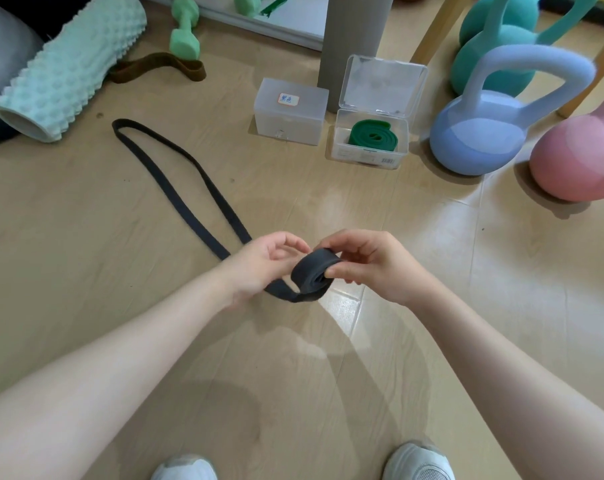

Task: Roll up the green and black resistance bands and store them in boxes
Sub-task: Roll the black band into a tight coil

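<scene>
Right hand (370, 266), fingers curled, pinching the coiled part of the black resistance band (312, 273) between thumb below and fingertips above; left hand (264, 263), just beside the coil on its left, fingers loosely curled toward it, thumb and fingertips near or touching the rubber; whether it grips cannot be told, the contact being hidden behind the coil and its own fingers; coil held above the floor (432, 258), between the two hands; unrolled remainder leaves the coil at its lower left, passes under the left wrist, then lies as a long narrow loop on the floor, long axis running away from the hands, forward and to the left; judgement: further rolling draws this tail in toward the hands, so the left hand, nearer the tail, is placed to feed it; green resistance band (371, 135), already rolled, lying in the open clear box (368, 154), well ahead of the right hand, lid upright; closed frosted box (290, 112) with a small label, just left of it, ahead of both hands, contents not visible; number of turns in the black coil hard to make out.
</scene>
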{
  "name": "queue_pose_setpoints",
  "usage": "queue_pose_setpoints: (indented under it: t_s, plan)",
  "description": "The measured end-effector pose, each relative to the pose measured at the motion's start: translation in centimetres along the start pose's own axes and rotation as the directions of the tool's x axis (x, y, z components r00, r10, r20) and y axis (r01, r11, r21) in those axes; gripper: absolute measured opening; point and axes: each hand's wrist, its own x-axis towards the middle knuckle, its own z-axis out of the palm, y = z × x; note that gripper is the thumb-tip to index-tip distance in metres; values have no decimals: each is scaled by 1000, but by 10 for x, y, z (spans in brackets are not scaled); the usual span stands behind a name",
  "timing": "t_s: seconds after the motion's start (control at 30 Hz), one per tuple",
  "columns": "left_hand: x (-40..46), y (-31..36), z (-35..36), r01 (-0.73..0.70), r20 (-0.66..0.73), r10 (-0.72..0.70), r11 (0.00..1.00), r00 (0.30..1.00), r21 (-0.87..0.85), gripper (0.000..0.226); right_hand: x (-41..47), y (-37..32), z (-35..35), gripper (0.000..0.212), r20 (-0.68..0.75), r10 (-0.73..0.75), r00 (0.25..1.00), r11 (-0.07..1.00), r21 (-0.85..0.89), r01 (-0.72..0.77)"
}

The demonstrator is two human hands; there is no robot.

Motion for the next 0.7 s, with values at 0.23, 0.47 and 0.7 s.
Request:
queue_pose_setpoints:
  t_s: [0.23,0.47,0.7]
  plan:
    - [-11,79,1,-108,-68,142,927,988,359,18,10,-51,-39,17,-62,108,992,902,-413,-124]
    - [-38,144,6,-133,-230,255,888,939,441,21,17,-131,-67,42,-137,160,977,968,-171,-183]
    - [-53,174,0,-384,-429,303,916,851,-114,32,14,-157,-80,34,-201,-29,979,970,231,76]
